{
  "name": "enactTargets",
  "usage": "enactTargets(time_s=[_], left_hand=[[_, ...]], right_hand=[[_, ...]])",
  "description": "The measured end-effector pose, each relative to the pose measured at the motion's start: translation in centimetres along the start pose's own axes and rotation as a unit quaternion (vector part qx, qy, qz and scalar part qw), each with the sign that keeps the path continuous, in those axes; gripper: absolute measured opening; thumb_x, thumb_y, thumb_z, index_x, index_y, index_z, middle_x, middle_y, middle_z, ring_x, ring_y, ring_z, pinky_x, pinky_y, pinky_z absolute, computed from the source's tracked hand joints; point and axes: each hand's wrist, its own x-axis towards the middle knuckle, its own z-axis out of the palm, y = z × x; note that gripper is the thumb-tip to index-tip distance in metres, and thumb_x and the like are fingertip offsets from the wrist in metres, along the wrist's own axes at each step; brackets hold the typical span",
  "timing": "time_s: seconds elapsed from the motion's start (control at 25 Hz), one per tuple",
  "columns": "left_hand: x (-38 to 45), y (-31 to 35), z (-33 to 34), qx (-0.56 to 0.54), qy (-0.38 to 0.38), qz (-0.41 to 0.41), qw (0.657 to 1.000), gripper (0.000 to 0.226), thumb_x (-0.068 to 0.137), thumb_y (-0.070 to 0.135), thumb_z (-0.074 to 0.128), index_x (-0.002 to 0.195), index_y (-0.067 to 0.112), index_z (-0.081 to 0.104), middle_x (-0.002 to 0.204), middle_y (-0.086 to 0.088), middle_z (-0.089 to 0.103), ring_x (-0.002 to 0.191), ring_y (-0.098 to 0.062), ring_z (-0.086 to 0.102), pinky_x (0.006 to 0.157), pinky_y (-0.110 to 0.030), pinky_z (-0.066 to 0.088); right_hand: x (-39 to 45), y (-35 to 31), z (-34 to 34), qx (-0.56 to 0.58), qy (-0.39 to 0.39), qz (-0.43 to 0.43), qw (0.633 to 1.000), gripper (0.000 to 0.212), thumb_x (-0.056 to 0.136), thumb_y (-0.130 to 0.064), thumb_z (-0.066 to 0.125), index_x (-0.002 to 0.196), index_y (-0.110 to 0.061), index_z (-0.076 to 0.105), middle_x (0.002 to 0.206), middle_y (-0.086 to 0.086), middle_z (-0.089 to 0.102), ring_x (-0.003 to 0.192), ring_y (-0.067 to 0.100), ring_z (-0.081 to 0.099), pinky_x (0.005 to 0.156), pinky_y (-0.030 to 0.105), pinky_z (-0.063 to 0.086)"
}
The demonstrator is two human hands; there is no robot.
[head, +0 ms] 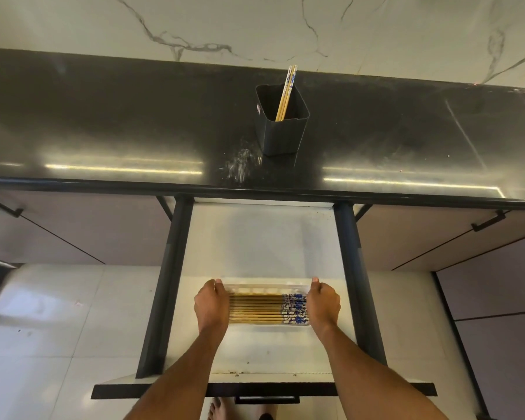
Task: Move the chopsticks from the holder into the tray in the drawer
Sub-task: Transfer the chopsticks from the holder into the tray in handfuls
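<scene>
Bare forearms reach from the bottom edge over the open drawer (264,237), which serves as landmark for all positions below. Drawer: pulled fully out, white floor, dark side rails, dark front panel nearest the viewer.

Countertop (103,122): black, glossy, directly beyond the drawer's far end.

Holder (281,119): dark square cup, upright on the countertop, just beyond the drawer's far edge. No legible writing; a small pale mark on its left wall is too small to read. Two chopsticks (286,93) lean inside it, patterned ends up.

Tray (267,306): clear plastic, lying on the drawer floor toward the near half, long axis across the drawer. A row of wooden chopsticks (256,309) lies flat in it, blue-and-white patterned ends to the right.

Left hand (211,304): fingers curled round the tray's left end, thumb on its far corner.

Right hand (323,304): grips the tray's right end likewise, thumb up at the far corner.
</scene>
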Motion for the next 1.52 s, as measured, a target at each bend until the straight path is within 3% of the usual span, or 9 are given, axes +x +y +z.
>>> enactTargets(time_s=[0.08,0.24,0.44,0.52,0.68,0.8,1.08,1.28,1.52], left_hand=[[0.2,0.2,0.2,-0.034,-0.006,-0.064,0.997,0.038,0.107,0.035,0.039,0.087,0.015,0.063,0.079,-0.001,0.064,0.079,-0.023,0.067,0.080,-0.042,0.061],[0.6,0.1,0.5,-0.027,0.000,-0.082,0.996,0.038,0.107,0.033,0.042,0.077,0.019,0.060,0.073,0.002,0.061,0.074,-0.022,0.065,0.070,-0.034,0.057],[0.7,-0.1,0.4,-0.015,-0.013,-0.070,0.997,0.034,0.107,0.030,0.041,0.087,0.015,0.063,0.080,-0.002,0.064,0.077,-0.020,0.065,0.077,-0.037,0.059],[0.6,0.0,0.2,-0.005,-0.030,-0.052,0.998,0.031,0.107,0.029,0.040,0.097,0.013,0.064,0.089,-0.005,0.067,0.084,-0.023,0.067,0.080,-0.038,0.061],[0.3,1.2,0.0,0.100,-0.062,0.055,0.992,0.037,0.106,0.031,0.042,0.135,0.012,0.056,0.130,-0.008,0.063,0.116,-0.026,0.062,0.100,-0.040,0.055],[0.3,2.5,-0.7,0.197,-0.059,0.158,0.966,0.044,0.106,0.032,0.042,0.144,0.012,0.046,0.145,-0.007,0.053,0.132,-0.025,0.051,0.112,-0.038,0.042],[1.5,9.0,-4.1,0.285,-0.004,0.360,0.888,0.046,0.104,0.033,0.043,0.143,0.008,0.047,0.144,-0.012,0.054,0.134,-0.029,0.050,0.119,-0.042,0.034],[2.9,17.9,-7.3,0.280,0.031,0.414,0.866,0.048,0.106,0.035,0.039,0.146,0.009,0.044,0.147,-0.011,0.052,0.137,-0.029,0.046,0.121,-0.041,0.025],[3.9,29.3,-9.5,0.246,0.102,0.502,0.823,0.034,0.105,0.032,0.042,0.131,0.013,0.055,0.126,-0.005,0.063,0.116,-0.020,0.057,0.112,-0.037,0.040]], right_hand=[[0.1,-0.2,0.2,0.028,-0.009,0.036,0.999,0.049,0.109,-0.041,0.035,0.090,-0.008,0.066,0.088,0.010,0.072,0.065,0.016,0.068,0.056,0.022,0.054],[0.1,-0.5,0.7,0.023,0.004,0.035,0.999,0.051,0.109,-0.042,0.034,0.087,-0.008,0.065,0.086,0.011,0.070,0.067,0.018,0.068,0.057,0.022,0.053],[0.3,-0.3,0.8,-0.063,-0.031,0.001,0.998,0.047,0.108,-0.042,0.034,0.094,-0.009,0.065,0.096,0.013,0.073,0.071,0.017,0.067,0.059,0.021,0.054],[0.1,-0.8,0.7,-0.120,-0.045,-0.035,0.991,0.046,0.108,-0.044,0.035,0.104,-0.010,0.065,0.102,0.010,0.073,0.081,0.018,0.070,0.069,0.026,0.059],[-0.5,-2.1,0.6,-0.233,-0.044,-0.171,0.956,0.043,0.106,-0.045,0.040,0.126,-0.012,0.059,0.121,0.006,0.066,0.110,0.018,0.062,0.090,0.027,0.054],[-1.0,-3.6,0.2,-0.275,-0.043,-0.287,0.917,0.041,0.106,-0.043,0.044,0.131,-0.013,0.055,0.129,0.005,0.061,0.119,0.019,0.057,0.099,0.027,0.049],[-1.3,-10.4,-2.8,-0.323,0.006,-0.381,0.866,0.056,0.105,-0.047,0.043,0.148,-0.011,0.045,0.152,0.010,0.050,0.143,0.027,0.045,0.122,0.037,0.033],[-1.2,-18.2,-6.9,-0.304,0.051,-0.399,0.863,0.059,0.107,-0.045,0.038,0.154,-0.011,0.035,0.160,0.009,0.039,0.151,0.028,0.031,0.126,0.040,0.023],[0.1,-27.3,-11.6,-0.254,0.142,-0.467,0.835,0.043,0.104,-0.041,0.050,0.136,-0.013,0.055,0.134,0.006,0.062,0.128,0.021,0.056,0.114,0.038,0.043]])
